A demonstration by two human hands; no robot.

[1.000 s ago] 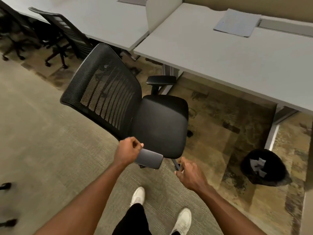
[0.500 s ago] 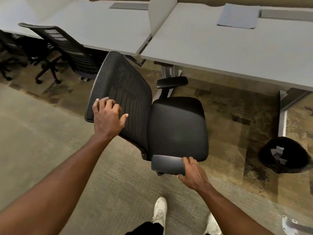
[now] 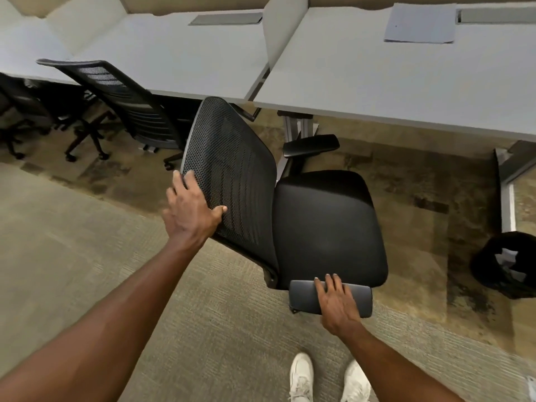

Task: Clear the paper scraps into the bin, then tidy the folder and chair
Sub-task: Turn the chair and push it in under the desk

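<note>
At centre left of the frame, the left hand is closed over the side edge of the chair's mesh backrest: fingers wrapped round the rim, thumb pressed on the mesh face. Lower centre right, the right hand lies palm-down on the near armrest, fingers spread flat across the pad and reaching its far edge; whether they curl under it cannot be told.

Chair: black, mesh back, padded seat, centre of frame. Its seat faces right; the far armrest sits near the desk edge. The chair stands on carpet in front of the desk, not tucked under.

Desk: pale grey top, upper right of frame, grey metal leg below.

Folder: pale blue-grey, lying flat on the desk, top right, beside a grey cable slot.

Bin: black, on the floor at the right edge, beside the desk leg, with pale paper scraps inside.

Second chair: black, mesh back, upper left, at the neighbouring desk.

Shoes: white pair, bottom centre right, on the carpet.
</note>
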